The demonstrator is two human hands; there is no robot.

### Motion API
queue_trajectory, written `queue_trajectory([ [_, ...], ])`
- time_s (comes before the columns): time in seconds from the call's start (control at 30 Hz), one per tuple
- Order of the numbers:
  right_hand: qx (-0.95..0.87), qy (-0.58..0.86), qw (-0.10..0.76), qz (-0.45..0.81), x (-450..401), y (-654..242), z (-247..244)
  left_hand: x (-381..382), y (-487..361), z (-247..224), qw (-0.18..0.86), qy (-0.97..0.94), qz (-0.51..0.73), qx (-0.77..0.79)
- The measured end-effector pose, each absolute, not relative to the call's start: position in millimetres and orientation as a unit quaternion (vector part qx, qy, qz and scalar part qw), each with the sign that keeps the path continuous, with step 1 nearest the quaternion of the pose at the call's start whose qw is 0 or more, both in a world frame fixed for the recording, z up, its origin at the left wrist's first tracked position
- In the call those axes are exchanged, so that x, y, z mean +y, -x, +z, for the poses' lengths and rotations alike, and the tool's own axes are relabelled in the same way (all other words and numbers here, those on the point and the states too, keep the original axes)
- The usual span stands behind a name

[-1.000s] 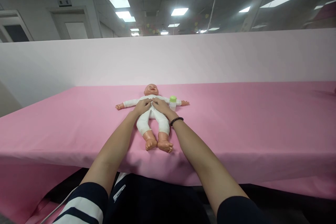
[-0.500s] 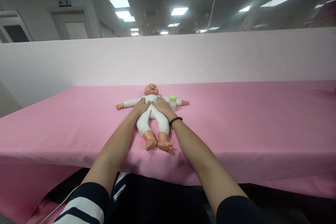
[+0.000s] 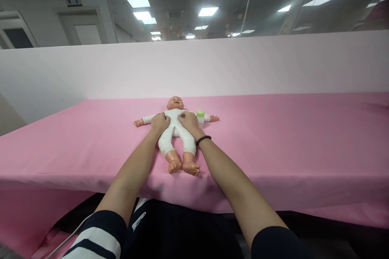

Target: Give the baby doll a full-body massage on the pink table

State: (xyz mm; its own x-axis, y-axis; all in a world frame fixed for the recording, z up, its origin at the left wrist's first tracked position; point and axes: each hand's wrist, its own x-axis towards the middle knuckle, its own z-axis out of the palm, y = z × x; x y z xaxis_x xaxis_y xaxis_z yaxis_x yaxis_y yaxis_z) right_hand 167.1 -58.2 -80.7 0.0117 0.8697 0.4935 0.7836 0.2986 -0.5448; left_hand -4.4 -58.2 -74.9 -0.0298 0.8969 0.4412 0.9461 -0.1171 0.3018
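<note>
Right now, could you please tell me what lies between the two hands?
In the head view, the doll's white torso lies between the left hand and right hand.

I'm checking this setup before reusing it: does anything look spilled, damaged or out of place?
Nothing stands out. The doll lies face up on the pink cloth, arms spread; the capped bottle stands upright beside the right hand. No spill or damage shows.

The doll [image 3: 175,123] pairs glossy plastic-looking feet [image 3: 191,167] with a matt cloth suit [image 3: 174,116]; the tablecloth [image 3: 273,137] looks smooth.
</note>
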Motion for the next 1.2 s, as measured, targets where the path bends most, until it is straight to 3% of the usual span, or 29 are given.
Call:
queue_trajectory([
  [0.23,-0.630,0.597,0.470,0.161,-45,-174,-93,-63,5,-74,0.066,0.701,-0.293,-0.647],
  [0.5,-0.533,0.669,0.476,0.203,-36,-193,-91,-63,5,-73,0.067,0.707,-0.283,-0.645],
  [1.2,-0.346,0.756,0.549,0.079,-40,-255,-87,-61,5,-75,0.049,0.714,-0.289,-0.636],
])
